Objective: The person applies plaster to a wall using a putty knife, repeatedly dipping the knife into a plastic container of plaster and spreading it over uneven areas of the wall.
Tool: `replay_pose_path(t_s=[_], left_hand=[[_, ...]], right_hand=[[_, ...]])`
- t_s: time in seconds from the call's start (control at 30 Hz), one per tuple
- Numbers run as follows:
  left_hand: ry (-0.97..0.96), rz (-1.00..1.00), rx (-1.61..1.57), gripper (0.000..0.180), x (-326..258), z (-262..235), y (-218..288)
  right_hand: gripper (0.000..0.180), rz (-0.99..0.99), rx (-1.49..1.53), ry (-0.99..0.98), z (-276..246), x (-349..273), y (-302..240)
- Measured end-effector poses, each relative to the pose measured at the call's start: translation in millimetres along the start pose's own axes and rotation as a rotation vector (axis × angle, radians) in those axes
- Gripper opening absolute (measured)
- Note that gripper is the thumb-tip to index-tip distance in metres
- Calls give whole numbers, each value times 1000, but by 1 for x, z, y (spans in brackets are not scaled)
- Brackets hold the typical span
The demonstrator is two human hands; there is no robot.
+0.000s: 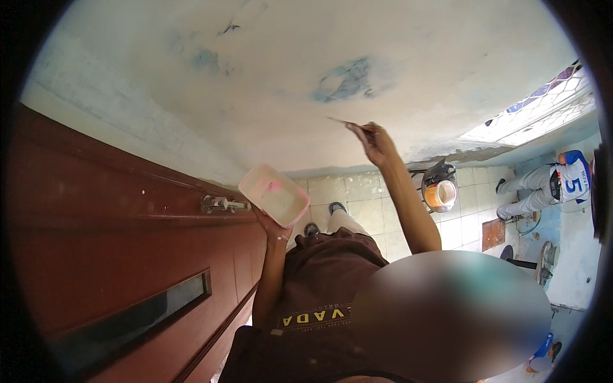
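My left hand (276, 228) supports a shallow rectangular plastic tub (296, 216) from below, close to the brown door. A pale paste with pink streaks lies in the tub. My right hand (378, 145) is raised before the wall, its fingers closed round a thin putty knife (340, 120). The blade points left and up, near the wall; whether it touches cannot be made out. Above the knife, the off-white wall (268, 115) shows a worn blue patch (348, 80). A smaller bluish patch (205, 59) and a dark scrape (230, 28) lie further left.
The brown door (115, 210) with its metal handle (220, 204) stands at my left. An orange-and-white bucket (440, 195) sits on a stand to the right, above the tiled floor (364, 188). Beyond it a person (562, 179) stands near a grilled window (536, 112). Another person (543, 351) shows at lower right.
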State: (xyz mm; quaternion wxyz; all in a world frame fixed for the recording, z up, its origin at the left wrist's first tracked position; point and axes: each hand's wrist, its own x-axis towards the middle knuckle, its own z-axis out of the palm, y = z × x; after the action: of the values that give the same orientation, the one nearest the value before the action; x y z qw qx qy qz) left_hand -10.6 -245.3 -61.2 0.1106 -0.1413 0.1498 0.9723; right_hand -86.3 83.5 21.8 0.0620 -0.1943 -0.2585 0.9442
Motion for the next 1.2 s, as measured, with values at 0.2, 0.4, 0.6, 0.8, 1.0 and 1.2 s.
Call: replay_pose_path(t_s=[0.2,0.4,0.6,0.8,1.0,1.2], left_hand=[[-24,-14,-48,60,-2,15,-1],[-52,2,37,61,-3,0,5],[-11,63,29,64,-8,11,11],[-69,-23,-33,61,-5,24,1],[-51,26,-102,59,-11,-1,15],[-32,-3,-63,67,-5,-7,12]], right_hand=[[31,-224,8,-117,43,85,-35],[30,-336,288,-312,103,-19,-113],[23,-192,-82,-24,42,-4,10],[24,-123,57,74,7,107,33],[27,-258,84,-224,115,1,-78],[24,-704,-621,272,-52,-12,-7]])
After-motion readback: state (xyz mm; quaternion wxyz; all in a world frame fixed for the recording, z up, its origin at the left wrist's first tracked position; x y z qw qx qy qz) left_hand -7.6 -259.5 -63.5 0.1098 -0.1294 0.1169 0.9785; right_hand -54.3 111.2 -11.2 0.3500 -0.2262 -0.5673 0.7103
